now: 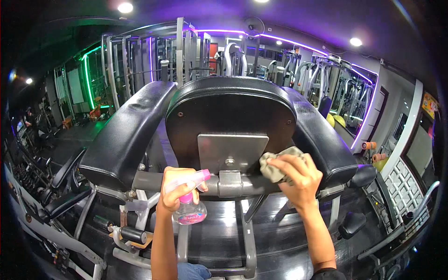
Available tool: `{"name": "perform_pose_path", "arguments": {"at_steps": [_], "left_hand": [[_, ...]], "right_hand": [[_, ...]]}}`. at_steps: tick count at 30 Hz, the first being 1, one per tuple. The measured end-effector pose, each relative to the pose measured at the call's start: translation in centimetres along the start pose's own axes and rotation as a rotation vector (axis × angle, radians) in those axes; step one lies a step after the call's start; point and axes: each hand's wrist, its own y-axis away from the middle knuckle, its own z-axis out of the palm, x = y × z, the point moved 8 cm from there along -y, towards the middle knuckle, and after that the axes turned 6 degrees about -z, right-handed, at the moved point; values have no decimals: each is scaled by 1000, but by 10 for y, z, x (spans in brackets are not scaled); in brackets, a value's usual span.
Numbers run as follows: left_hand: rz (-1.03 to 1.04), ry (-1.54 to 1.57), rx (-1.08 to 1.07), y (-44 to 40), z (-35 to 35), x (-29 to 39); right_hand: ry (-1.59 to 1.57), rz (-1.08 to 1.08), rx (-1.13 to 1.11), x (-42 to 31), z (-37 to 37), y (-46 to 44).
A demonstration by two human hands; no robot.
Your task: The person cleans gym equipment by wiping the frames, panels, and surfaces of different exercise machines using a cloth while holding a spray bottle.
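Observation:
My left hand (176, 187) is closed round the neck of a clear spray bottle (190, 213) with a pink trigger head, whose nozzle points right. In my right hand (298, 177) is a crumpled grey-green cloth (276, 169), at the lower right edge of a black padded backrest (231, 112). The cloth appears to touch the backrest's back side; exact contact I cannot tell. A metal plate (233, 150) with a bolt is fixed to that back side, above a grey crossbar (231, 184) between my hands.
Black arm pads flank the backrest, a left pad (128, 133) and a right pad (322, 140). Below, a metal frame (248, 233) stands on the dark floor. Farther back are gym machines (308, 77), a rack (179, 56) and yellow balls (339, 121).

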Motion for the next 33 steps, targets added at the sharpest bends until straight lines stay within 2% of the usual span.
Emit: {"name": "perform_pose_path", "arguments": {"at_steps": [4,11,13,14,17,22,25,26,28,31,33], "left_hand": [[30,-38,-11,-1,2,3],[49,-17,-18,0,0,4],[52,-28,-28,-1,1,5],[58,-38,-34,-1,1,6],[51,-31,-40,-1,1,5],[65,-47,-48,-2,0,4],[54,-65,-48,-2,-1,5],[45,-78,-47,-2,0,4],[63,-77,-45,-3,0,4],[48,-94,-72,-4,2,7],[-139,-64,-87,-7,7,2]], "right_hand": [[-46,95,225,7,-16,-7],[-131,102,40,-19,21,16],[-128,83,-135,-15,27,24],[-127,85,-135,-11,24,24],[-148,200,-198,9,16,19],[-102,238,-195,14,9,22],[31,386,-133,28,-4,28],[-30,505,-94,35,-9,33],[-129,588,-72,35,-17,35],[-332,587,-111,12,-13,37],[-377,606,-137,2,-5,41]]}}
